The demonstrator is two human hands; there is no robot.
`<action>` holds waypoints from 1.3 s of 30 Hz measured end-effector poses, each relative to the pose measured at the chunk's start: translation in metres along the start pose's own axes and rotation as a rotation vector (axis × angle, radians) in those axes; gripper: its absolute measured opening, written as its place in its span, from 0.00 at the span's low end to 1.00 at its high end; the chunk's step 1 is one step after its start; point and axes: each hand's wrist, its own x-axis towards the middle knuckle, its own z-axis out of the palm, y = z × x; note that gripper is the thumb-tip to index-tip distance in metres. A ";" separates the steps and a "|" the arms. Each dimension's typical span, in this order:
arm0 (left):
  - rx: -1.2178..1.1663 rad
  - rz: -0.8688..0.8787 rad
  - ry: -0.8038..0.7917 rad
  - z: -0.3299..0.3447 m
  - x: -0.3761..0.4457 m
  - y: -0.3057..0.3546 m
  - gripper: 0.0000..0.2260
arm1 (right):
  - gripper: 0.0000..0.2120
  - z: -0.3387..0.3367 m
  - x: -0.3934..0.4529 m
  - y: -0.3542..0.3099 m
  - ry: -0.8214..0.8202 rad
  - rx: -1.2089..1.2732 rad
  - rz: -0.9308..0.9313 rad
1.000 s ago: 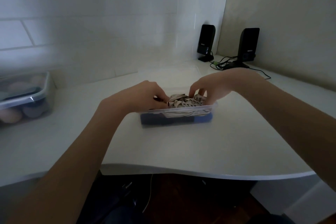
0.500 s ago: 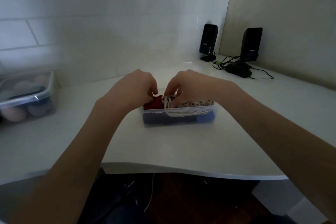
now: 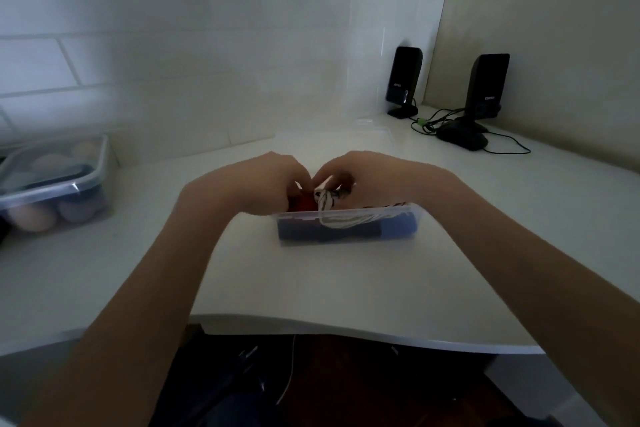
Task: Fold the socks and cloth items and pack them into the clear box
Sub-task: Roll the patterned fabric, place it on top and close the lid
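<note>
A small clear box (image 3: 346, 241) sits in the middle of the white desk. Dark blue cloth (image 3: 398, 230) fills its lower part. A white-and-dark striped cloth item (image 3: 327, 203) lies on top, partly draped over the near wall. A red item (image 3: 304, 204) shows at the box's left end. My left hand (image 3: 266, 180) presses down over the red item at the box's left edge. My right hand (image 3: 360, 177) pinches the left end of the striped cloth. The two hands nearly touch above the box. The fingertips are hidden.
A larger lidded clear container (image 3: 52, 184) with rounded pale and blue things stands at the far left. A clear lid (image 3: 374, 130) lies behind the box. Two black speakers (image 3: 403, 81) (image 3: 485, 90) with cables (image 3: 498, 142) stand at the back right corner. The desk's curved front edge (image 3: 346, 322) is near me.
My right hand has moved left from the box's right end to its left end, gathering the striped cloth. My left hand shifted slightly right. The red item came into view.
</note>
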 end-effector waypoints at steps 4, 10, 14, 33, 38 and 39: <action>-0.439 0.009 0.237 -0.007 -0.017 -0.019 0.20 | 0.17 -0.015 -0.029 0.022 0.340 0.384 -0.070; -0.816 -0.267 0.677 0.026 0.013 -0.043 0.09 | 0.26 0.017 -0.027 0.066 0.737 0.591 0.372; -0.959 -0.307 0.404 0.045 0.024 -0.029 0.13 | 0.26 0.031 -0.027 0.071 0.617 0.867 0.344; -1.500 -0.052 0.375 0.054 0.010 -0.038 0.21 | 0.18 0.019 -0.048 0.070 0.360 1.605 0.021; -1.289 -0.035 0.351 0.058 0.012 -0.037 0.03 | 0.19 0.029 -0.044 0.063 0.293 1.073 0.172; -1.310 -0.005 0.306 0.059 0.011 -0.036 0.02 | 0.23 0.029 -0.044 0.064 0.280 1.092 0.185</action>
